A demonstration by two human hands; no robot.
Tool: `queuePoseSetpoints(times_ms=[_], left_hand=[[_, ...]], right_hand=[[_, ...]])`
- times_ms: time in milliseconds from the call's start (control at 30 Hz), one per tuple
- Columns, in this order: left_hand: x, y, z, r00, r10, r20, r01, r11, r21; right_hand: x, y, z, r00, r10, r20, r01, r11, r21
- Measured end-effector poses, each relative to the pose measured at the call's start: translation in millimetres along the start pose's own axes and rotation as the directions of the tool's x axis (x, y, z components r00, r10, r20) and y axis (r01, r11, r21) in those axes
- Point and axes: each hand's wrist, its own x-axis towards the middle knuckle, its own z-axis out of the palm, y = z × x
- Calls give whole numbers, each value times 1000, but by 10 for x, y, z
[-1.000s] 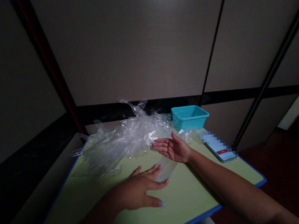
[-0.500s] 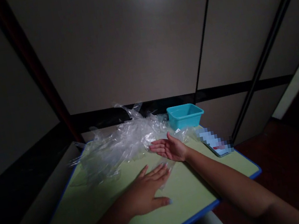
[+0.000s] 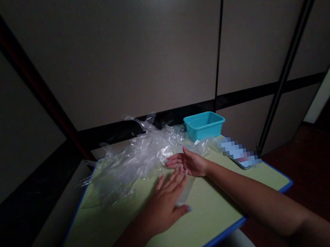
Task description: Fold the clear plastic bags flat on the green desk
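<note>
My left hand (image 3: 167, 201) lies palm down with its fingers stretched out, over a flat clear plastic bag (image 3: 186, 191) on the table. Its fingertips reach up to my right hand (image 3: 190, 163), which rests on its edge with the palm turned left and the fingers extended. Neither hand is closed round anything. Just beyond the hands spreads a loose heap of crumpled clear plastic bags (image 3: 144, 150). Part of the flat bag is hidden beneath my left hand.
The pale green table (image 3: 212, 213) has a blue edge. A turquoise plastic basket (image 3: 204, 127) stands at its back right. A flat pale-blue object (image 3: 239, 154), blurred out, lies at the right edge. Cabinet panels (image 3: 139, 51) rise directly behind.
My left hand has slid forward along the flat bag until its fingertips meet my right hand. The right hand stays nearly where it was. The view has tilted slightly.
</note>
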Motion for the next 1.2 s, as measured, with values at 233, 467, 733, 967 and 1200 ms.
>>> queuePoseSetpoints(times_ms=[233,467,733,967,1200], left_hand=[[-52,54,93,969,42,244,-35,999,-34],[-55,110,-2,993,-2,115,4,1000,-23],[-16,94,103,977,31,212,-26,999,-24],[-52,113,109,976,42,212,-32,998,-51],[-54,100,-26,999,-25,35,22,996,88]], right_hand=[[32,62,18,996,-74,-43,71,995,-71],[28,83,36,994,-56,-94,44,992,-121],[24,88,43,995,-86,-47,79,989,-127],[10,70,83,995,-86,-44,80,987,-141],[4,68,83,997,-35,-72,24,989,-147]])
